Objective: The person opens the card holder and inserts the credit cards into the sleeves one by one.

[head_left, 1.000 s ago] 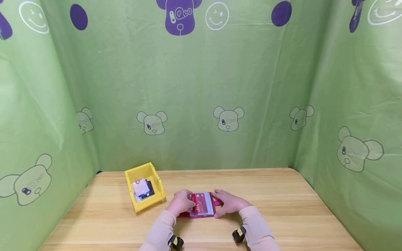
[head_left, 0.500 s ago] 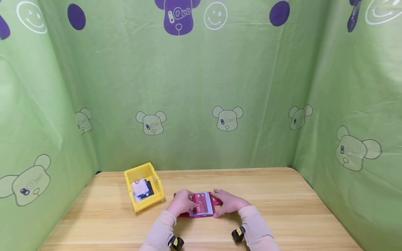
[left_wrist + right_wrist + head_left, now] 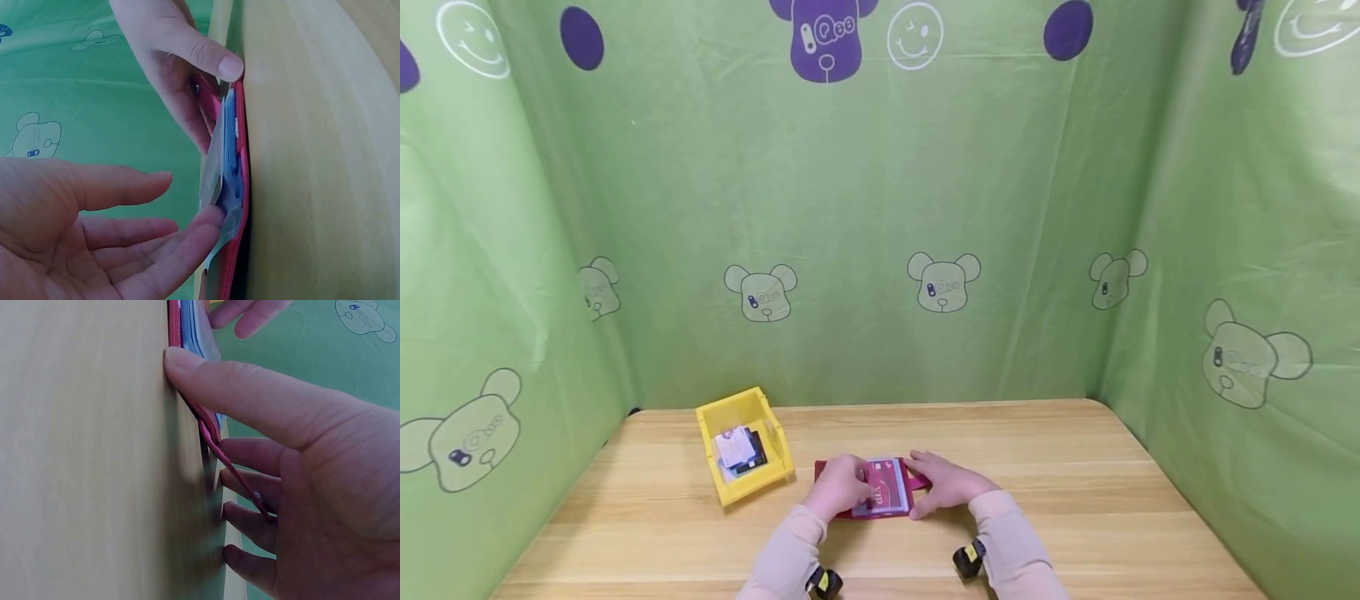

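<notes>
A red card holder [image 3: 908, 504] lies open on the table, its pale bluish sleeves [image 3: 229, 140] stacked inside. On top shows a red card [image 3: 887, 482] printed VIP. My left hand [image 3: 838, 486] is over the card's left part; in the left wrist view its fingertips touch the sleeve edges while the thumb stands apart. My right hand [image 3: 953, 485] spans the holder's right edge, its thumb [image 3: 200, 372] pressing the near corner and its fingers spread toward the far side. Between them sticks out a red strap [image 3: 230, 465] with a snap.
A yellow bin [image 3: 758, 483] stands at the back left, with several cards [image 3: 735, 447] and dark flat pieces in it. The wooden table [image 3: 1075, 500] is enclosed by green cloth walls [image 3: 850, 350]. A small black camera sits on each wrist.
My left hand has shifted slightly right over the card, uncovering more of the holder's left cover. The right hand holds its place on the right edge.
</notes>
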Demonstrator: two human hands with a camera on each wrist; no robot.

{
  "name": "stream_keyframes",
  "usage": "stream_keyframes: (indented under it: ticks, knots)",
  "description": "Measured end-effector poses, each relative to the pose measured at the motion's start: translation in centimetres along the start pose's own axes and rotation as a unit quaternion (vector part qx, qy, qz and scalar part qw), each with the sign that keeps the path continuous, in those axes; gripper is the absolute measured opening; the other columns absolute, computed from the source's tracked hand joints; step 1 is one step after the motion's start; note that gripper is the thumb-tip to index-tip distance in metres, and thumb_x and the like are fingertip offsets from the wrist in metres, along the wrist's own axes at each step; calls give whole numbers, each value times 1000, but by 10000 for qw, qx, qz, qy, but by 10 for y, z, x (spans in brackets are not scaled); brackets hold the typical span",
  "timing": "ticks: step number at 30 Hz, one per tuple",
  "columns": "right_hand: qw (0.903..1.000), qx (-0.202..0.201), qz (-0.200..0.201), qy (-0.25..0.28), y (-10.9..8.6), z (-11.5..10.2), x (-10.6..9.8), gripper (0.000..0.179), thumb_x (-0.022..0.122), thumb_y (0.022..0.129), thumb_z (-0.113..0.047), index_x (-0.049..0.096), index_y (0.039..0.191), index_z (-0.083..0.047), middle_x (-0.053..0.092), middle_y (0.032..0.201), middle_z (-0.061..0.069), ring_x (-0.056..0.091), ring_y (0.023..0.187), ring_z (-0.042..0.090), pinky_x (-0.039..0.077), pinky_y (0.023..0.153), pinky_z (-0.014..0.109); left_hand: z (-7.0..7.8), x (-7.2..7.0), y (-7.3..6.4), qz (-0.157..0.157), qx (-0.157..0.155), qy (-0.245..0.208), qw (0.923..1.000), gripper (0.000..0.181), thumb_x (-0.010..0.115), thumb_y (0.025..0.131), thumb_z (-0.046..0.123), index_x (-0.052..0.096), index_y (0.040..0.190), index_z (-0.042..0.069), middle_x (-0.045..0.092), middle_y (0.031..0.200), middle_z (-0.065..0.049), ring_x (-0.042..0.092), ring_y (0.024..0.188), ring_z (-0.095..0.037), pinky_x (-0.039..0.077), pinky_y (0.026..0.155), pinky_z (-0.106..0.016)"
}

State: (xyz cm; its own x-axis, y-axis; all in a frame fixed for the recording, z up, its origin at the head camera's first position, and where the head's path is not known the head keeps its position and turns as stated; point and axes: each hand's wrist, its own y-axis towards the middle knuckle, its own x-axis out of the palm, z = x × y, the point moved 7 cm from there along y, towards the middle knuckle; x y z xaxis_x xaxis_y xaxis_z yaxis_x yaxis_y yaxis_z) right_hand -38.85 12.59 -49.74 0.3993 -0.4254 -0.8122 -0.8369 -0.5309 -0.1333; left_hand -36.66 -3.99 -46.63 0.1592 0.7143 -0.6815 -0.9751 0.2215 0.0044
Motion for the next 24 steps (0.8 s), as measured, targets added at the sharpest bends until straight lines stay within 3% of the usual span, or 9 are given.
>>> stream_keyframes:
  ticks: [7,14,19,24]
  knots:
    - [10000,-82,20,4,-2,-1,-1,96,83,67,-29,39,146,3,29,156,27,26,143,48,22,117,65,9,1,-3,189,143,200,9995,10,71,82,9,70,86,-1,60,67,-4,49,59,-13,42,52,-24]
    - [10000,-88,42,-4,-2,-2,-1,94,83,68,-28,39,145,3,29,155,27,26,143,48,22,117,64,6,3,3,592,-186,336,9975,33,67,89,33,67,81,1,62,69,-7,53,61,-17,45,53,-28]
    - [9999,-111,46,-23,-2,-3,-1,93,83,68,-27,40,145,3,29,155,28,26,143,49,22,117,65,9,8,10,895,-252,1074,9899,48,69,85,48,65,79,1,62,69,-11,52,58,-20,43,50,-31]
    - [9999,-120,68,-7,-2,-2,-1,92,83,68,-26,41,144,3,29,155,28,27,142,49,23,116,65,17,14,14,1227,36,1794,9761,51,74,77,54,65,70,5,63,66,-10,51,54,-18,43,47,-30]
